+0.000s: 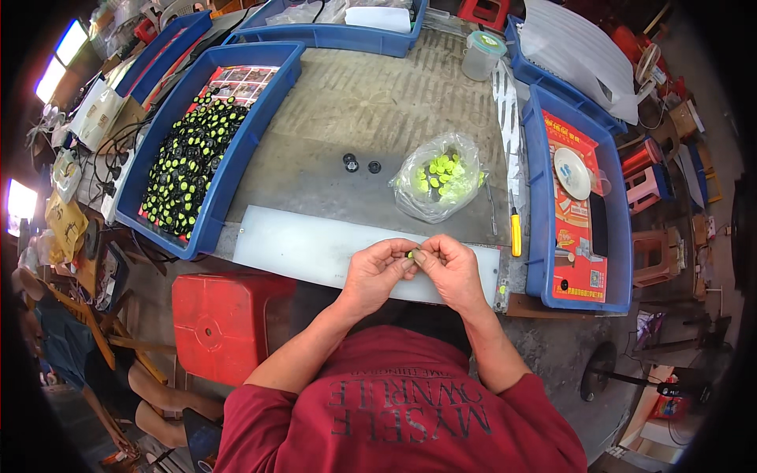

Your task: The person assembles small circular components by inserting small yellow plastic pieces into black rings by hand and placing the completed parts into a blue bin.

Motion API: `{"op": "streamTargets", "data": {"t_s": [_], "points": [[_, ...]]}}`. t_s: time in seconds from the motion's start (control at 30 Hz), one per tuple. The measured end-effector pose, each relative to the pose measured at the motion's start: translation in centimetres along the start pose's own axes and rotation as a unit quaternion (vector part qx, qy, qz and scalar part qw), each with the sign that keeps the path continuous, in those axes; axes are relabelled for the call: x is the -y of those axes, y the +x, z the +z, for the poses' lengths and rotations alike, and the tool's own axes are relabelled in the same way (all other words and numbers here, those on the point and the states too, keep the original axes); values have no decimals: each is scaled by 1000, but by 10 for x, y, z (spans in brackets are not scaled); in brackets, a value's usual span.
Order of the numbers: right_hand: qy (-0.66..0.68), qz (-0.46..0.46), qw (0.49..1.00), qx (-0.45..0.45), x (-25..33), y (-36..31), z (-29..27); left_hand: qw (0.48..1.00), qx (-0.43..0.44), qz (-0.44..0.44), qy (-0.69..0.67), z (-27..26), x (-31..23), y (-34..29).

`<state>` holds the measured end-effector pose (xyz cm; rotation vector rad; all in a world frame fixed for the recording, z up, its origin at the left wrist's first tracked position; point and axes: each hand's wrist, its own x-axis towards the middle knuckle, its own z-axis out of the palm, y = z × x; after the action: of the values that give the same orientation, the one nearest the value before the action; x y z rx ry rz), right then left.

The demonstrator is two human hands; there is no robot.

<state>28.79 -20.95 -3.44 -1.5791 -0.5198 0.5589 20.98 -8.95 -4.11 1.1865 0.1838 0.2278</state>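
cluttered grey floor (552, 347) spreads around a worn table (331, 102), and along its near edge lies a long white board (292, 240). just above that board, toward its right half, the left hand (374, 274) and right hand (451, 272) meet, both closed in a fingertip pinch on one small yellow-green and dark piece (411, 255), mostly hidden by the fingers. judging by the black pieces with yellow-green centres (189, 154) heaped in a blue tray (246, 150) left of the board, the step in hand seems to be joining disc and dark part; the next move likely calls for careful alignment and firm thumb pressure. beyond the board's middle lie dark round pieces (374, 167); beyond its right half sits a clear bag (426, 206) of yellow-green discs (443, 175). right of the board, a second blue tray (538, 197) holds red printed sheets (583, 276) bearing bright lettering. nearer than the board, the maroon shirt (394, 370) shows large dark lettering, upside down. any marks on the discs are too small to read.
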Motion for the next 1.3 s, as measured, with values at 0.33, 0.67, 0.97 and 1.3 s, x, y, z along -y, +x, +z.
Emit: {"op": "streamTargets", "data": {"t_s": [0.33,0.67,0.97,1.3], "points": [[70,10,997,10,5,1,-1,999,-7,2,-39,2,1,1],[113,22,993,33,6,-1,-4,998,-21,-27,-49,2,-1,3],[98,18,995,22,2,-1,-2,997,-23,-28,-65,4,1,3],[2,24,999,23,8,-3,-9,1000,-20,-11,-14,2,-1,1]]}}
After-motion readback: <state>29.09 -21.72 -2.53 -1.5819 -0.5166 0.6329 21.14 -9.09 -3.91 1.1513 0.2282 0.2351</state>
